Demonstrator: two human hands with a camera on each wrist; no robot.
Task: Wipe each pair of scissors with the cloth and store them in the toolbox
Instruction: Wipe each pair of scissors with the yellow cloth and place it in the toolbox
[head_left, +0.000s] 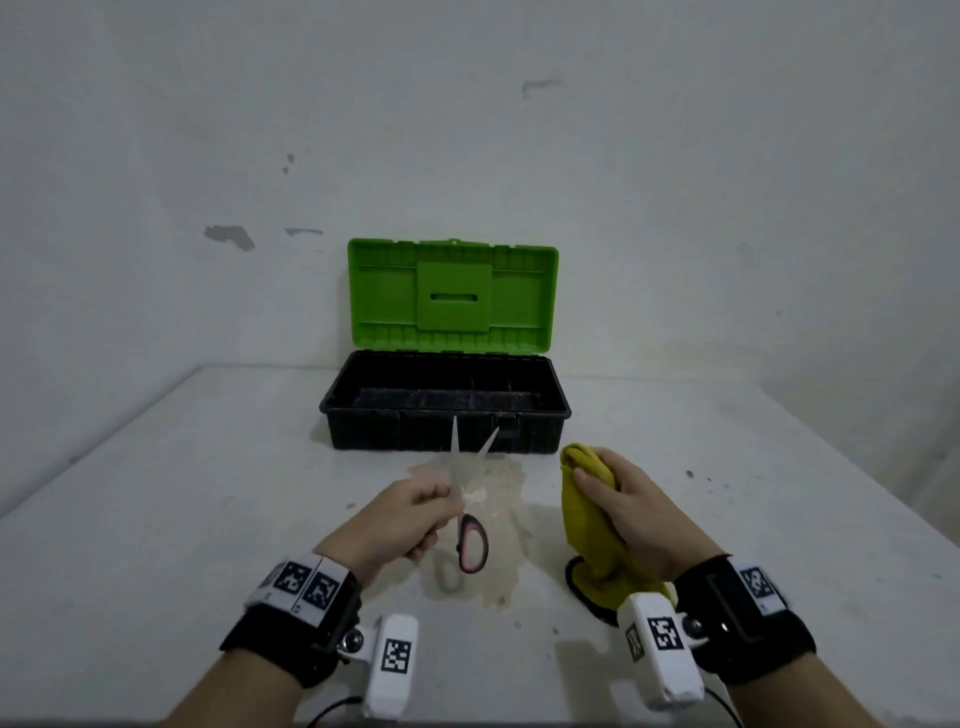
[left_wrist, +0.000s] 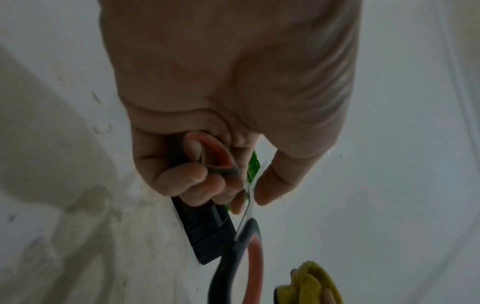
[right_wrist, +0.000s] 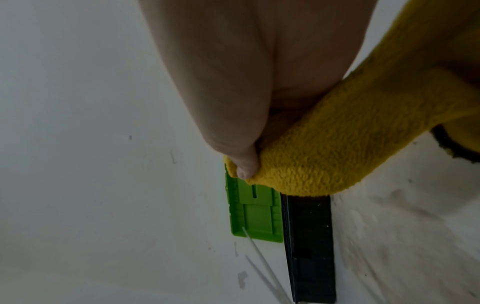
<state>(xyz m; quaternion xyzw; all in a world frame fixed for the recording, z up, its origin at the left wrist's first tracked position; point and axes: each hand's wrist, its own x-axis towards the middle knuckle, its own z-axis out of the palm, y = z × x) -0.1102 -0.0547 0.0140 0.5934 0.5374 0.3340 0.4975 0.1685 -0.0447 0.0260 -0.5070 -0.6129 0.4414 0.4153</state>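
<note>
My left hand (head_left: 415, 512) grips a pair of scissors (head_left: 471, 543) with black and pink handles. One handle loop sits inside the curled fingers (left_wrist: 192, 176) and the other loop (left_wrist: 246, 257) hangs free. The blades (head_left: 470, 457) are spread and point at the toolbox. My right hand (head_left: 623, 504) holds a bunched yellow cloth (head_left: 587, 514) a little to the right of the blades, apart from them. The thumb (right_wrist: 246, 164) pinches the cloth (right_wrist: 337, 144). The toolbox (head_left: 447, 410) stands open behind both hands, its black base looking empty and its green lid (head_left: 452, 296) upright.
A dark rounded object (head_left: 582, 584) lies on the white table, partly hidden under the hanging cloth. A brownish stain (head_left: 498, 519) spreads on the table below the scissors. The wall stands right behind the toolbox. The table edge (head_left: 156, 395) runs along the left.
</note>
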